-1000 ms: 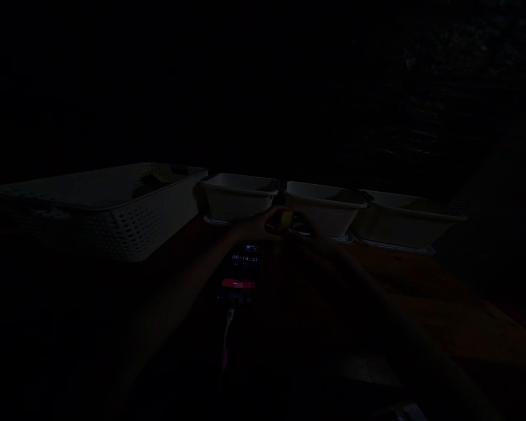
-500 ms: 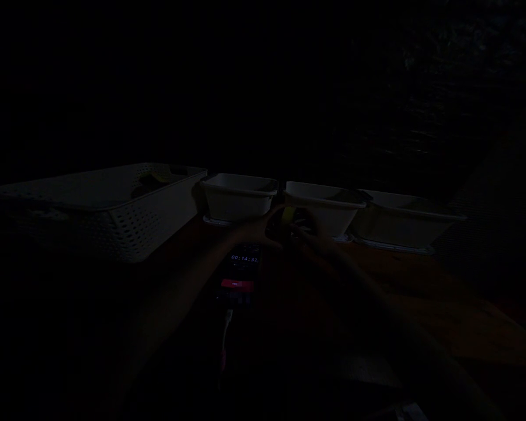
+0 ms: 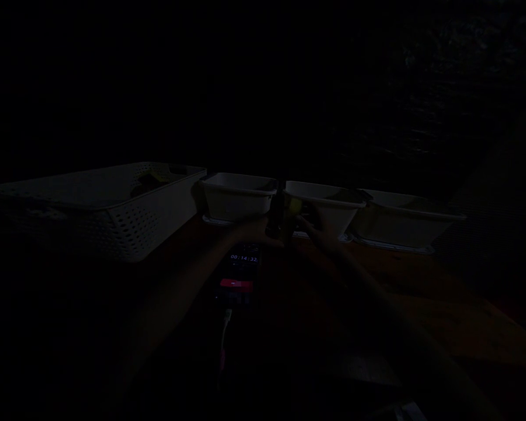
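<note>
The scene is very dark. My left hand (image 3: 256,231) and my right hand (image 3: 318,228) meet over the table just in front of the small white tubs. Between them is a small yellowish object (image 3: 294,206), raised to the rim of the middle tub (image 3: 324,196). My right hand's fingers seem curled around it; the left hand's fingers are closed beside it on a dark part I cannot make out. A phone (image 3: 241,275) with a running timer lies on the table under my left wrist.
A large white perforated basket (image 3: 114,216) stands at the left with something yellowish inside. Three small white tubs line the back: left (image 3: 236,202), middle, and right (image 3: 403,225). A cable (image 3: 224,333) runs from the phone toward me. The table is reddish wood (image 3: 442,310).
Both hands have lifted the yellowish object up and slightly right, from table level to the middle tub's rim. The timer has advanced by a second.
</note>
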The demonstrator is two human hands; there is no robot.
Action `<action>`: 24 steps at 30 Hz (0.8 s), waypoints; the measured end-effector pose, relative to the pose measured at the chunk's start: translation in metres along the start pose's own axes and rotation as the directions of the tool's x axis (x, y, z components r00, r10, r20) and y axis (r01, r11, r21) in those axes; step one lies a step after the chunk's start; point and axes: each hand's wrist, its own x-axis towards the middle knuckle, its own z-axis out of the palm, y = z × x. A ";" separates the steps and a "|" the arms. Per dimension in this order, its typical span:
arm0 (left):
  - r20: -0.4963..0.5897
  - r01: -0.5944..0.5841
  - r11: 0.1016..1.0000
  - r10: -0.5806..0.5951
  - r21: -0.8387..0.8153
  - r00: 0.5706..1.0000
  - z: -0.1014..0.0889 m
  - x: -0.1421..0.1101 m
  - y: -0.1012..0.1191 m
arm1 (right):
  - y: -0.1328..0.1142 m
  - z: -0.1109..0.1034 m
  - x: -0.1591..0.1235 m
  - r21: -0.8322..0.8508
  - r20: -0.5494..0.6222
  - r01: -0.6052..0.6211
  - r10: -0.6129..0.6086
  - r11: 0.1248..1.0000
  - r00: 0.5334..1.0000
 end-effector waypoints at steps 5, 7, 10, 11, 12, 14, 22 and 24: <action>-0.015 0.001 1.000 -0.001 0.011 1.000 -0.002 0.002 0.000 | 0.003 0.002 -0.005 -0.065 0.194 -0.023 0.035 0.998 0.980; -0.013 0.004 1.000 -0.004 -0.017 1.000 -0.003 0.001 0.002 | 0.006 0.003 -0.006 -0.065 0.220 -0.034 0.047 0.997 0.974; -0.006 0.008 0.998 -0.009 -0.059 1.000 -0.006 0.000 0.004 | 0.011 0.003 -0.004 -0.059 0.215 -0.034 0.046 0.998 0.975; -0.019 0.005 0.996 -0.007 -0.089 1.000 -0.007 -0.001 0.005 | 0.011 0.002 -0.004 -0.067 0.204 -0.032 0.045 0.997 0.978; -0.036 -0.006 0.992 0.001 -0.127 0.999 -0.009 -0.001 0.005 | 0.012 0.002 -0.003 -0.081 0.198 -0.031 0.047 0.996 0.979; -0.065 -0.048 0.978 0.036 -0.204 0.997 -0.013 0.001 0.005 | 0.011 0.001 -0.002 -0.122 0.206 -0.034 0.058 0.992 0.977; -0.148 -0.201 0.952 0.170 -0.231 0.974 -0.019 0.005 0.013 | 0.006 0.002 -0.003 -0.130 0.302 0.082 -0.039 0.988 0.953; -0.150 -0.188 0.960 0.159 -0.208 0.976 -0.017 0.003 0.016 | 0.006 0.001 -0.003 -0.144 0.311 0.132 -0.081 0.981 0.947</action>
